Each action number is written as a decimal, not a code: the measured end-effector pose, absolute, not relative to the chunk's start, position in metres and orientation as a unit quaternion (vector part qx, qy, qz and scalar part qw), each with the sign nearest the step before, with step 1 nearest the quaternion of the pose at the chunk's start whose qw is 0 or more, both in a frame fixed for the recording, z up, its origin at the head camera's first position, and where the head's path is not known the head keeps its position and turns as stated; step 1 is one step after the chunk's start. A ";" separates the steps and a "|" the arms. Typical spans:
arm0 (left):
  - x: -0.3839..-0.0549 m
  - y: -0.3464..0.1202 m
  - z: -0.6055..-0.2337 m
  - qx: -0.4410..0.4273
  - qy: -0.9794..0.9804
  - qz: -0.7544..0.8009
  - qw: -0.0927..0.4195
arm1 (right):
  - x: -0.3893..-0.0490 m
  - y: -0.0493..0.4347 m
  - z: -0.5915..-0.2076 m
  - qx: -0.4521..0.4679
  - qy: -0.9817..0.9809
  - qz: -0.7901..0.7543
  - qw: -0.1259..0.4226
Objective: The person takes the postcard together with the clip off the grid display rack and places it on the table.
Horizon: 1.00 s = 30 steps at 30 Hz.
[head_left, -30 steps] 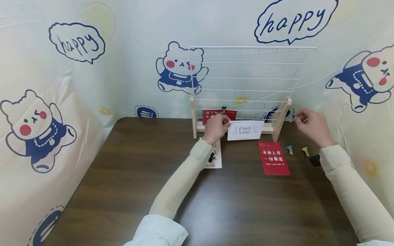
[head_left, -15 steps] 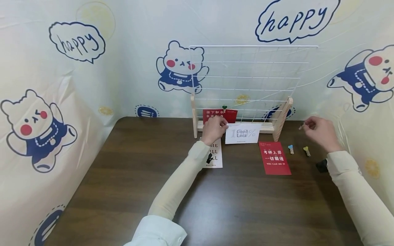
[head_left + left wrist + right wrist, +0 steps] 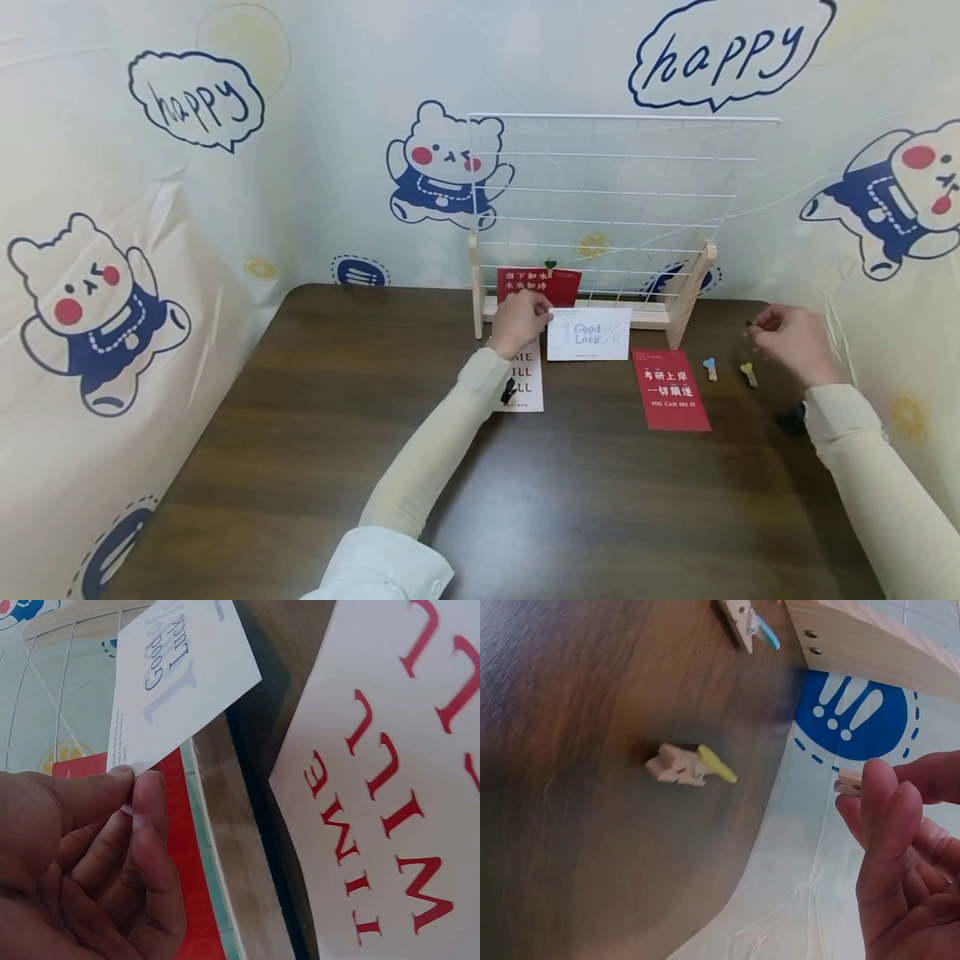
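Note:
My left hand [image 3: 519,323] pinches the left corner of a white "Good Luck" card [image 3: 588,337] between thumb and finger, in front of the wire grid rack [image 3: 600,221]. In the left wrist view, that card [image 3: 191,675] extends from the fingertips over the rack's base. Further right, my right hand [image 3: 795,340] is raised beside the rack. Its fingertips pinch a small wooden clothespin [image 3: 847,783], mostly hidden by the fingers. A red card [image 3: 562,287] hangs low on the grid from a clothespin with a green heart [image 3: 551,265].
On the table [image 3: 360,467], a white card with red lettering [image 3: 382,802] lies partly under my left wrist. A red card [image 3: 671,392] lies right of centre. Beside it are a blue-topped clothespin [image 3: 711,369] and a yellow-topped clothespin [image 3: 748,374]. Wooden posts [image 3: 688,296] support the rack.
The white card has come down and a little left, now facing more squarely. My right hand has moved right and down, away from the rack, still pinching the clothespin.

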State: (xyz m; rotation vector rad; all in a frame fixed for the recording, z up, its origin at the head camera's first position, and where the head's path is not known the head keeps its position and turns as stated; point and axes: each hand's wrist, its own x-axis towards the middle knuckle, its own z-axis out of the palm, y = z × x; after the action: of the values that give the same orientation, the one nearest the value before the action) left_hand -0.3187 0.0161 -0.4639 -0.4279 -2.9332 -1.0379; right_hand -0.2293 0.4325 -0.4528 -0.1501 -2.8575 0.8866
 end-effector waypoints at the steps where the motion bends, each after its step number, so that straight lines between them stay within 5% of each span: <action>1: -0.319 0.016 -0.465 -0.136 -0.934 -0.330 0.000 | -0.228 0.433 -0.453 -0.053 -0.952 0.294 0.072; 30: -0.319 0.019 -0.479 -0.138 -0.948 -0.286 -0.029 | -0.216 0.455 -0.474 -0.081 -0.962 0.259 -0.020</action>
State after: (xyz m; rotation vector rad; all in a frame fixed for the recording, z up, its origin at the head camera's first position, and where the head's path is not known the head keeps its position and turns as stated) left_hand -0.3194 0.0193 -0.4790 -0.4431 -3.0325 -0.9168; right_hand -0.2161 0.4553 -0.4737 -0.2591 -3.0619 0.8225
